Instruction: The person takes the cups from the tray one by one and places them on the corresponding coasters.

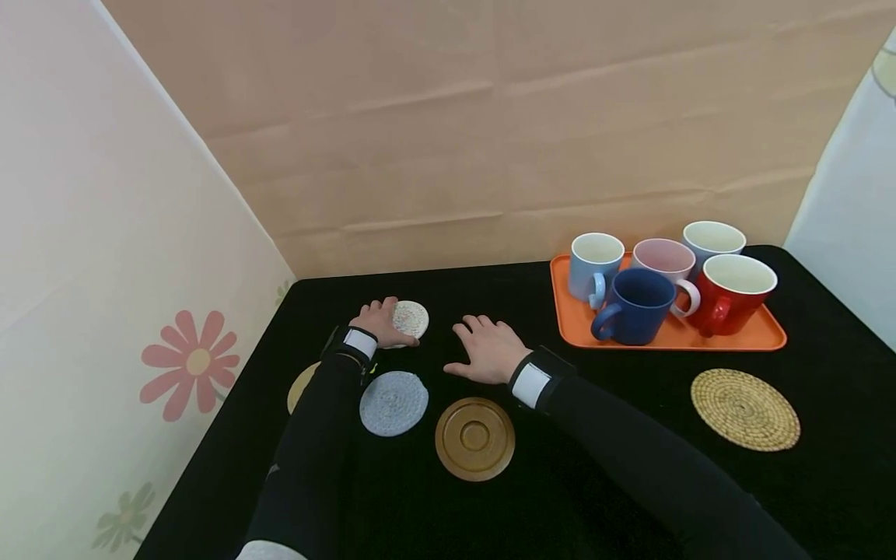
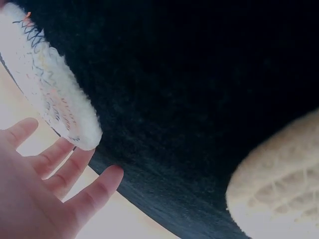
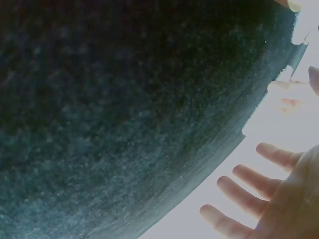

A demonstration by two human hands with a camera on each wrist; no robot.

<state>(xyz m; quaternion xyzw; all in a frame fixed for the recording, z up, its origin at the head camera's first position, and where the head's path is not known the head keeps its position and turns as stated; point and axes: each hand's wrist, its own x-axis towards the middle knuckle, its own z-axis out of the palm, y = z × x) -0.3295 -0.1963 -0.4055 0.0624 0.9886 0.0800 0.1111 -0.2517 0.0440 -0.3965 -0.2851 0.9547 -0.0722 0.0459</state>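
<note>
My left hand (image 1: 379, 321) reaches over a round white speckled coaster (image 1: 411, 319) toward the back left of the black table. Its fingers are spread and fairly straight; in the left wrist view, fingertips lie at the edge of the white coaster (image 2: 55, 84), which has dark and orange stitching. My right hand (image 1: 490, 348) is held with fingers spread over the black cloth, to the right of that coaster, with nothing in it. Nearer to me are a grey-blue fabric coaster (image 1: 394, 404) and a brown wooden coaster (image 1: 475, 439) with ringed grooves.
An orange tray (image 1: 570, 330) at the back right bears several mugs, among them a dark blue mug (image 1: 638, 307) and a red mug (image 1: 742, 292). A woven straw coaster (image 1: 745, 409) lies before it. My left forearm partly covers a tan coaster (image 1: 299, 386).
</note>
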